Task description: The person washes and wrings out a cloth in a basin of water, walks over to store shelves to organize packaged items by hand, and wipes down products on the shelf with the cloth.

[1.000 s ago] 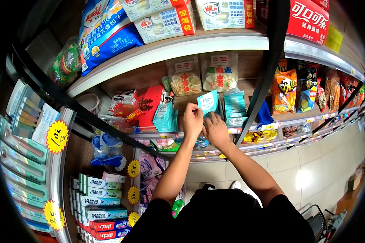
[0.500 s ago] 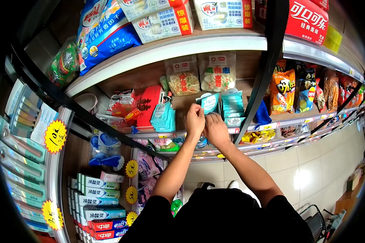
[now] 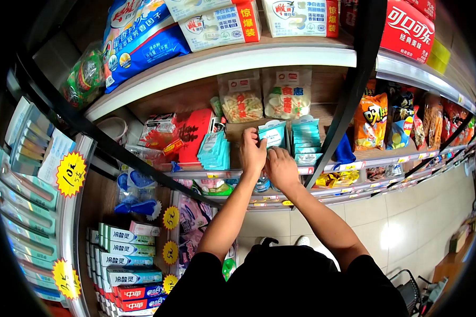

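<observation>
A small teal packet (image 3: 273, 136) with a white label stands at the front of the middle shelf, leaning back. My left hand (image 3: 253, 154) is closed on its left side, fingers at the edge and thumb toward the front. At the packet's lower edge, my right hand (image 3: 281, 168) has its fingers curled against it; the fingertips are partly hidden. Just right of it is an overlapping row of similar teal packets (image 3: 306, 138). To the left of my hands lies another teal pile (image 3: 214, 151), its packets fanned and slightly uneven.
Two clear snack bags (image 3: 286, 95) stand behind the teal packets. A red package (image 3: 195, 136) lies farther left. A black shelf post (image 3: 349, 100) rises on the right, and an upper shelf edge (image 3: 222, 66) overhangs. Stacked toothpaste boxes (image 3: 132, 262) are at lower left.
The teal packet between my hands now shows more of its front and sits straighter. My left fingers have shifted up and left along its side; my right hand has barely moved.
</observation>
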`<state>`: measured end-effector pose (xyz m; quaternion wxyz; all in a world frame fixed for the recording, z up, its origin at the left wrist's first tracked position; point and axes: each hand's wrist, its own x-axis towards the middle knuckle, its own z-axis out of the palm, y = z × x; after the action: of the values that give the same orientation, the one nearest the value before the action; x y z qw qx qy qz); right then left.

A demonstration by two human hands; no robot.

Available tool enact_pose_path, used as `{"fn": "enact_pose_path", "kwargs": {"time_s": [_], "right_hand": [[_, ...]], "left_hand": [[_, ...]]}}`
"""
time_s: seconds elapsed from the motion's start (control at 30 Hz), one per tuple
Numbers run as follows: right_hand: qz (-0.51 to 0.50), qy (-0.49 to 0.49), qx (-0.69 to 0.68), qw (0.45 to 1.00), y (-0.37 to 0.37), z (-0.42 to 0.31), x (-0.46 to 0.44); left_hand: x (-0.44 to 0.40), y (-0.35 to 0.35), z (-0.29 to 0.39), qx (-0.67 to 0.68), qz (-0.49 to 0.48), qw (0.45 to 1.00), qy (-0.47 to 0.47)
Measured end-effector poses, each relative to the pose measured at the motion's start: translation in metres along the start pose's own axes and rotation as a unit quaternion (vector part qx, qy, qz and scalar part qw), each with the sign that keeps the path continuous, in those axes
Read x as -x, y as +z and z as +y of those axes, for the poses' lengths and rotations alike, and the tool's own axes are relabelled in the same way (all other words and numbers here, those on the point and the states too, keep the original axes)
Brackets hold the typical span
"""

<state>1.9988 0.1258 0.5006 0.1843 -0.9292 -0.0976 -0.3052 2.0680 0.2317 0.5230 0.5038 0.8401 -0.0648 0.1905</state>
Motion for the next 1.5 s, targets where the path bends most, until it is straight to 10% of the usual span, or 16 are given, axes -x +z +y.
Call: {"fn": "enact_pose_path", "kwargs": {"time_s": [0.67,0.93,1.37,1.5], "right_hand": [[-0.036,0.024,-0.005,0.999,0.002,-0.002,0.003],[0.016,-0.009,-0.038,0.999,-0.015,-0.011,0.01],[0.006,-0.022,-0.043,0.999,-0.017,-0.032,0.021],[0.001,-0.014,-0.043,0.999,-0.018,-0.031,0.022]], "left_hand": [[-0.016,0.008,-0.02,0.067,-0.058,0.996,0.005],[-0.024,-0.096,-0.057,-0.044,0.109,0.989,0.085],[-0.066,-0.149,-0.147,-0.249,0.025,0.964,-0.091],[-0.084,-0.148,-0.184,0.021,-0.058,0.984,-0.169]]}}
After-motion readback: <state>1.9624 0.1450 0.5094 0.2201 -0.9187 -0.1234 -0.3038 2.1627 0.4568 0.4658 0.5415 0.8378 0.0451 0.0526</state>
